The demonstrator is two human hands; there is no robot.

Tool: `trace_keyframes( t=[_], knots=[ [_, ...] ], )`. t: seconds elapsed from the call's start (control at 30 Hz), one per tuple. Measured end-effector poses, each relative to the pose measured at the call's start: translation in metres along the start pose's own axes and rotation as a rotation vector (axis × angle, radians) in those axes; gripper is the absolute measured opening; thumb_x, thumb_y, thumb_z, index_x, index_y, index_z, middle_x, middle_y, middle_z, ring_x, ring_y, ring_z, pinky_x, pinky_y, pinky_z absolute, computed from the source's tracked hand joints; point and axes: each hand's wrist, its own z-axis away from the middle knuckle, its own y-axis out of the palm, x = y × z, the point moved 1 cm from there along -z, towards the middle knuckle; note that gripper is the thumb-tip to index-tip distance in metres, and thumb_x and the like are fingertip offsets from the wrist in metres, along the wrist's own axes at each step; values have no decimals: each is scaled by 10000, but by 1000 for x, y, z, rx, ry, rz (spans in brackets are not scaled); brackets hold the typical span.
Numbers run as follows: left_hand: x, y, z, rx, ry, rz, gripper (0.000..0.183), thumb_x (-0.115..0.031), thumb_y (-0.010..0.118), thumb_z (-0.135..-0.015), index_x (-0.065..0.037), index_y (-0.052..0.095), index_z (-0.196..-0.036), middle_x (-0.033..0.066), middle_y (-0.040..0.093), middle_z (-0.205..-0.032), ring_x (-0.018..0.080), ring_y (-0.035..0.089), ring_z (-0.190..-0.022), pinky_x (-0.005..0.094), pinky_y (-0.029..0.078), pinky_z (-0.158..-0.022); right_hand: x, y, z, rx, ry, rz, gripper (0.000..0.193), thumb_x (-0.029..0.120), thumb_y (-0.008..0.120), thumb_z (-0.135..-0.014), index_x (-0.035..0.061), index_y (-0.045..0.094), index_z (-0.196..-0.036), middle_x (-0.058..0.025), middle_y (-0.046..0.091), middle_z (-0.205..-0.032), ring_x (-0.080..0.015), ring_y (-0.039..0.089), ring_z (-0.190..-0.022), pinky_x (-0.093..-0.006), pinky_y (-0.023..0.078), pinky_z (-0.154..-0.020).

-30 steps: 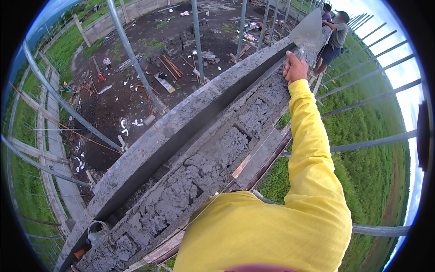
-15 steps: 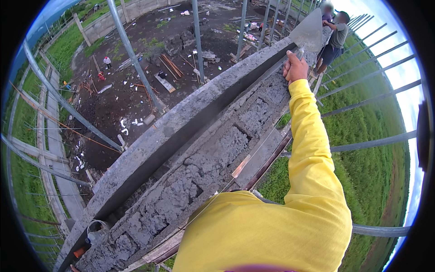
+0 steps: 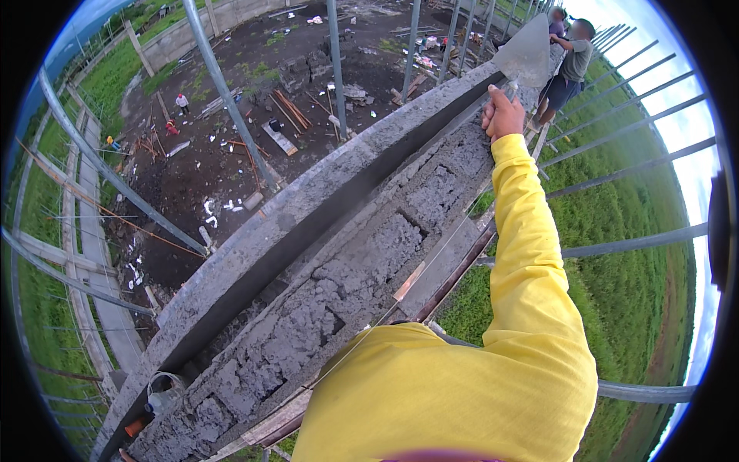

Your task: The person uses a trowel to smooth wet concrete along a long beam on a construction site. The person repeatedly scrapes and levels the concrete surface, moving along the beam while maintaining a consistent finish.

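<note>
My right hand [image 3: 504, 115], at the end of an outstretched yellow sleeve, is closed round the handle of a pointed trowel [image 3: 525, 52]. The broad grey blade points up and away, over the far end of the wall. Below the hand runs a line of blocks topped with rough wet mortar [image 3: 362, 258], with dark gaps between lumps. At the lower left rim a small skin-coloured bit [image 3: 126, 456] shows, perhaps a fingertip of my left hand; the rest is out of the picture. Close to it lies an orange object [image 3: 138, 425] I cannot make out.
A concrete beam [image 3: 254, 239] runs beside the mortar, across a dark gap. A taut string [image 3: 416, 286] follows the near edge. Metal poles [image 3: 231, 100] stand on both sides. Two people [image 3: 568, 69] are at the far end. A clear container [image 3: 163, 393] sits lower left; ground lies far below.
</note>
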Motion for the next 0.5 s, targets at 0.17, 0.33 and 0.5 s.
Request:
trace_keyframes(
  t=[0.17, 0.33, 0.5],
  knots=[
    [-1, -1, 0, 7, 7, 6, 906, -792, 485, -886, -21, 630, -1339, 257, 630, -1319, 425, 596, -1216, 524, 452, -1040, 1, 0, 1, -3, -6, -4, 225, 200, 696, -929, 71, 513, -934, -22, 478, -597, -133, 448, -412, -284, 369, -363],
    [-3, -5, 3, 3, 4, 18, 945, -808, 477, -876, 6, 624, -1333, 266, 628, -1315, 429, 593, -1218, 523, 450, -1043, 0, 0, 1, -15, -6, 1, 232, 203, 702, -921, 64, 518, -950, -25, 479, -608, -135, 450, -417, -286, 366, -358],
    [-3, -6, 6, 14, 7, 23, 971, -819, 472, -870, 24, 621, -1327, 272, 625, -1316, 431, 588, -1223, 524, 445, -1049, 1, 0, 1, -20, -6, 8, 235, 212, 703, -919, 63, 523, -944, -26, 479, -597, -139, 450, -411, -288, 360, -353]
  ],
)
